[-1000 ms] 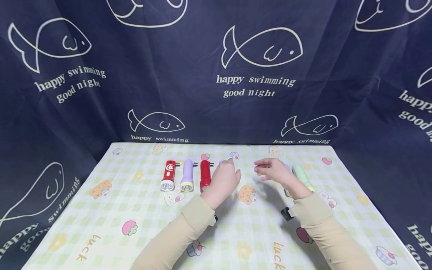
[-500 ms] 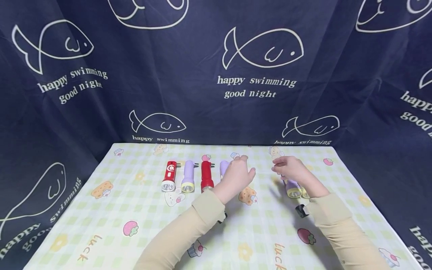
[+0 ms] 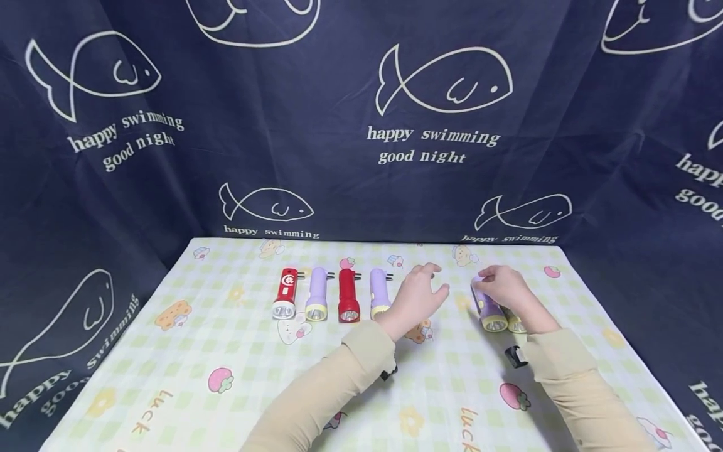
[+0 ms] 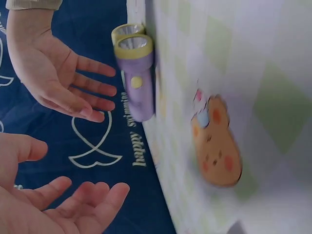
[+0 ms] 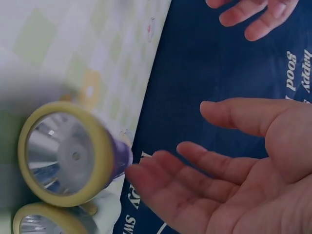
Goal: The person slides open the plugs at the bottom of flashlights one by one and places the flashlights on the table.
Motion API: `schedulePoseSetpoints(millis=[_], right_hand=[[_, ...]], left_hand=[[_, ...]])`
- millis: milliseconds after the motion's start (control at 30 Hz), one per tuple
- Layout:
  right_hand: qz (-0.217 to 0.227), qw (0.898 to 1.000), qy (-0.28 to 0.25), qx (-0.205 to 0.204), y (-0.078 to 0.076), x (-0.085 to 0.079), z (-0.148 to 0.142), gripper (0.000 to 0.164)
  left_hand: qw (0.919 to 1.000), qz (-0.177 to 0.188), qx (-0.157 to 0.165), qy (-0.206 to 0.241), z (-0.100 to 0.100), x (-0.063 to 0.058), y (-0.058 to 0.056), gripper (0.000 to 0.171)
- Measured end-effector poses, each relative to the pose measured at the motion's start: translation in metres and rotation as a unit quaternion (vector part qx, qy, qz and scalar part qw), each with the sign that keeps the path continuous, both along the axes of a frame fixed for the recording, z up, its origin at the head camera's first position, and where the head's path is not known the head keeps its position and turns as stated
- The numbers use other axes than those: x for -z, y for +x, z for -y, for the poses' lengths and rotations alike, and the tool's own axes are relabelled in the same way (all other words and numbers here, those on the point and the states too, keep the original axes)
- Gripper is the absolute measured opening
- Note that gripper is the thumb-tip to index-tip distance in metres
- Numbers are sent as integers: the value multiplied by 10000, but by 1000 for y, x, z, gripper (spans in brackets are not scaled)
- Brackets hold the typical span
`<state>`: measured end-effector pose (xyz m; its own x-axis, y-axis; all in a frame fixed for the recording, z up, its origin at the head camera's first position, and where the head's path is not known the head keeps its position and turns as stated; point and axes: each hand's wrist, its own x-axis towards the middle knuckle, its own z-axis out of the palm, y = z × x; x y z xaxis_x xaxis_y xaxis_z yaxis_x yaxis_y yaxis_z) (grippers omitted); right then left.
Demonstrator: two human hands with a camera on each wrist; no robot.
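Purple flashlight (image 3: 487, 306) partly behind the right fingers (image 3: 492, 284), contact uncertain

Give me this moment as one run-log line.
left hand: empty, hovering; right hand: empty, beside rightmost purple flashlight; row: four flashlights, further left

Red, purple, green, blue, etc.
Head view, from mid.: red-and-white torch (image 3: 285, 289) at 8 o'clock; purple-and-yellow torch (image 3: 488, 309) at 4; tablecloth (image 3: 367, 433) at 6, w/ pale green + white checks; curtain (image 3: 339, 163) at 12, dk. blue w/ white fish (image 3: 444, 80).
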<state>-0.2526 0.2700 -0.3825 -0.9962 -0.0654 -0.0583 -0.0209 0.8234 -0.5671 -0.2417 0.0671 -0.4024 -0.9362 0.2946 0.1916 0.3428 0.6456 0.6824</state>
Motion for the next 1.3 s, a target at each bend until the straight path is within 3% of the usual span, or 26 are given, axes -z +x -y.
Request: schedulePoseSetpoints(millis=[200,600,867,933,1067,1167,1233,1300], right_hand=[[9,9975,699,77,-1,6,-3,49],[252,9959,798,334,-8,15,-10,60],[587,9947,733,411,-9,24,-6,65],[585,9942,797,419,-10,26,-6,64],[595,9937,851,429,-10,29,-3,61],[589,9941,797,449,-10,29,-3,56],[574,9945,757,449,-10,29,-4,49],[541,9946,774,421,-10,29,-5,42]], left_hand=[[9993,243,-4,289,-15,17,-3,39],[9893,939,288,1078,-40,42,-7,38],[9779,1393,-3,1562,-59,55,-9,42],[9669,1714,-60,1887,-64,55,-7,42],[9374,2376,-113,2545,-70,55,-2,45],[9186,2671,-98,2912,-74,58,-2,48],[9004,2857,-45,3281,-77,63,-3,49],[8756,3107,40,3699,-78,67,-5,50]])
